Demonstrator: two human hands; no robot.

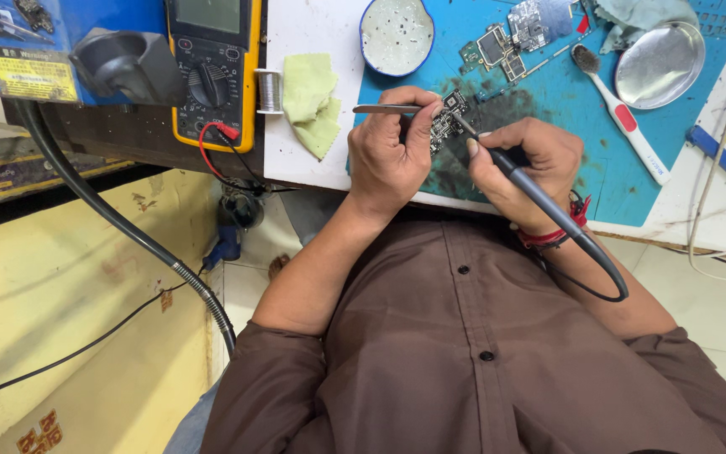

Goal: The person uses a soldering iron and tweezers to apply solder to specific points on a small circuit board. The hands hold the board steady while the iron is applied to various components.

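Blue mat (598, 181) on white tabletop (313, 176) | left hand (392, 151) fingers pinch tweezers (380, 109) over small circuit board (447, 122) at mat's near edge | right hand (523, 168) fingers grip soldering iron (539, 197), tip on board | yellow rectangular label (31, 77) far left

Blue mat (598, 181) and multimeter (214, 71) on workbench (308, 168)

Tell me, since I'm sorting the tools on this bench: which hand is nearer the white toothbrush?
Right. The right hand, gripping the soldering iron, sits just beside the toothbrush; the left hand, holding tweezers, is farther across the board.
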